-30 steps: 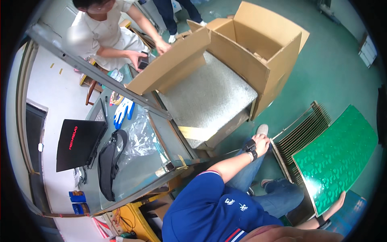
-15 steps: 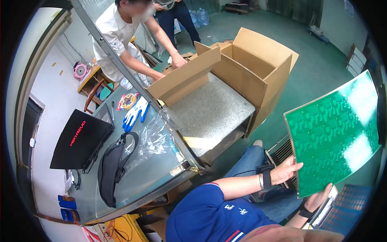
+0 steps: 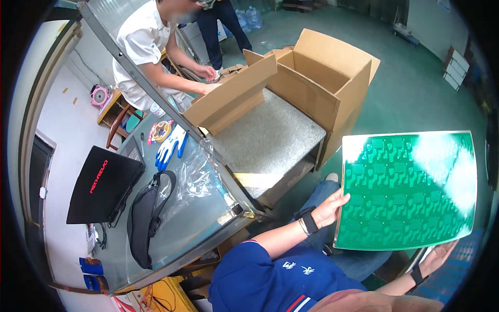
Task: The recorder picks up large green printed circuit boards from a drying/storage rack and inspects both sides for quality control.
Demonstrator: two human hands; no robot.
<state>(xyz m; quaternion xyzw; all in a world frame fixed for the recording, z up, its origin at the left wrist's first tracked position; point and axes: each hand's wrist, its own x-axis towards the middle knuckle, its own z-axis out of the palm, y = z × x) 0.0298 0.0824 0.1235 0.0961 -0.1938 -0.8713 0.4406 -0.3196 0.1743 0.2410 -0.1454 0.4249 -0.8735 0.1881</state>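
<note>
A large green printed circuit board panel (image 3: 403,200) with rows of repeated patterns is held up on the right, shining with glare. My left hand (image 3: 328,209) grips its left edge, thumb on the front face and fingers partly behind. Under the lower right corner, my right hand (image 3: 438,258) supports the panel, its fingertips hidden behind the board. Dark bands circle both wrists. Beneath the panel, my right forearm passes a light-coloured flat edge that I cannot identify.
A metal-topped stand (image 3: 270,138) carries a folded cardboard piece (image 3: 234,99), with an open carton (image 3: 325,78) beside it. Another person (image 3: 143,57) reaches behind the cardboard. On the left table (image 3: 176,229) lie a black laptop (image 3: 104,184), a black bag (image 3: 143,223) and gloves (image 3: 170,148).
The circuit board panel has swung from a slanted position to nearly level and shifted left and lower. Both my hands moved with it. The other person lifted one hand off the cardboard.
</note>
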